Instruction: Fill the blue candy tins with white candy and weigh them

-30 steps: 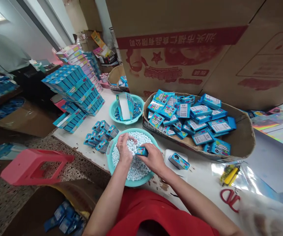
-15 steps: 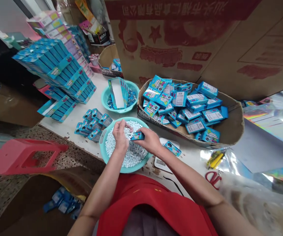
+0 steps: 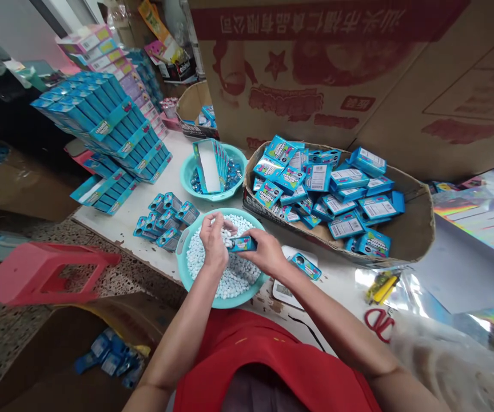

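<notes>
While the small blue box (image 3: 242, 244) is gripped by the right hand (image 3: 267, 252) above the turquoise basin (image 3: 235, 301), white pellets (image 3: 227, 236) cupped in the left hand (image 3: 213, 237) could be spilled if this cupping is loosened.

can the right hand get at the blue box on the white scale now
Probably not straight away: the right hand is holding another blue box over the basin, so its grip is taken. Otherwise the way seems free: the box on the scale lies beside the right forearm, mostly uncovered.
</notes>
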Demonstrator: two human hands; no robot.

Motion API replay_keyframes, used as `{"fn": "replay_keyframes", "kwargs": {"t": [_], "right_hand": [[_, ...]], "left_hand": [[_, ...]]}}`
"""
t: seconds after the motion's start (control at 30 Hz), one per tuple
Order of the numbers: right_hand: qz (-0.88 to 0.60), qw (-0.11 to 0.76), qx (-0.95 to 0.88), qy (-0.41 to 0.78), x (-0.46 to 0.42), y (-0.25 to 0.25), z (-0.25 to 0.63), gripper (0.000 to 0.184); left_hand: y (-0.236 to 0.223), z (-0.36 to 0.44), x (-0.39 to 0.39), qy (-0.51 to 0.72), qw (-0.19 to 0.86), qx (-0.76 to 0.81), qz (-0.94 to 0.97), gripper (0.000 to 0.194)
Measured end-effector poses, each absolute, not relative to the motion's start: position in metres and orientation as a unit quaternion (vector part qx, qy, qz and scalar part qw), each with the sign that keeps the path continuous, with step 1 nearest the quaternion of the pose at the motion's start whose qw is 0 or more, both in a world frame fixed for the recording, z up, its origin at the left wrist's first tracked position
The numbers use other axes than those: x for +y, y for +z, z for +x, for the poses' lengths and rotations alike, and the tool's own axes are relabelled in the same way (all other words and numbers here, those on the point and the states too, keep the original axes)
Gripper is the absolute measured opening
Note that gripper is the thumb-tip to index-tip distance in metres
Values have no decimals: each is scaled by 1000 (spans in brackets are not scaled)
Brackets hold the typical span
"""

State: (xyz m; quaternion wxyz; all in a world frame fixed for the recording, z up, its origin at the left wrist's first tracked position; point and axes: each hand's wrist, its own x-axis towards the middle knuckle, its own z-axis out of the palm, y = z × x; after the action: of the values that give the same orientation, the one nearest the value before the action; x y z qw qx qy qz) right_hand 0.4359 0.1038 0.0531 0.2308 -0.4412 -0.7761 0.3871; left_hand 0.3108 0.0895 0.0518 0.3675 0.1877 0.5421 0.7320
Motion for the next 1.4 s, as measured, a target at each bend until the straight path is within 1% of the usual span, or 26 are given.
{"fn": "replay_keyframes", "kwargs": {"t": [0.23, 0.4, 0.47, 0.6, 0.63, 0.67, 0.73, 0.8, 0.83, 0.87, 0.9, 0.97, 1.03, 1.1, 1.2, 1.27, 1.33, 1.4], "right_hand": [[-463, 246, -738, 424, 93, 51, 435, 31], [-454, 296, -729, 419, 92, 44, 432, 32], [-450, 299, -721, 432, 93, 39, 431, 32], [-435, 323, -697, 471, 90, 42, 445, 29], [-433, 336, -689, 475, 88, 46, 452, 29], [-433, 349, -682, 475, 86, 50, 459, 30], [-431, 367, -678, 469, 84, 58, 473, 31], [-428, 373, -682, 461, 86, 60, 482, 31], [-426, 373, -685, 458, 88, 60, 484, 30], [-426, 375, -686, 456, 90, 59, 484, 31], [-427, 377, -685, 454, 92, 57, 484, 31], [-434, 383, -677, 455, 95, 56, 481, 33], [-440, 386, -668, 460, 95, 59, 480, 34], [-439, 394, -661, 464, 92, 66, 482, 33], [-444, 427, -640, 459, 88, 72, 482, 36], [-464, 427, -633, 448, 87, 68, 480, 35], [-481, 400, -646, 438, 88, 58, 475, 32], [-487, 371, -665, 428, 90, 47, 470, 30]], "left_hand": [[59, 310, 84, 716, 393, 541, 202, 28], [63, 314, 80, 705, 412, 530, 228, 28], [61, 314, 82, 701, 425, 524, 232, 28], [49, 291, 84, 716, 386, 545, 203, 30], [43, 281, 84, 695, 379, 573, 214, 30], [37, 270, 83, 647, 381, 611, 248, 29], [23, 250, 81, 485, 372, 704, 361, 24], [8, 238, 83, 308, 297, 775, 465, 17], [1, 235, 86, 249, 243, 794, 498, 15], [-7, 236, 90, 217, 192, 802, 522, 16], [-14, 238, 94, 203, 155, 799, 545, 20], [-28, 248, 102, 195, 124, 767, 598, 29], [-38, 260, 106, 182, 129, 746, 628, 35], [-43, 270, 104, 154, 144, 752, 624, 38], [-44, 278, 91, 106, 152, 764, 618, 35], [-42, 280, 82, 88, 144, 774, 610, 31], [-42, 280, 75, 103, 147, 789, 588, 26], [-42, 278, 72, 167, 166, 804, 547, 20]]}}
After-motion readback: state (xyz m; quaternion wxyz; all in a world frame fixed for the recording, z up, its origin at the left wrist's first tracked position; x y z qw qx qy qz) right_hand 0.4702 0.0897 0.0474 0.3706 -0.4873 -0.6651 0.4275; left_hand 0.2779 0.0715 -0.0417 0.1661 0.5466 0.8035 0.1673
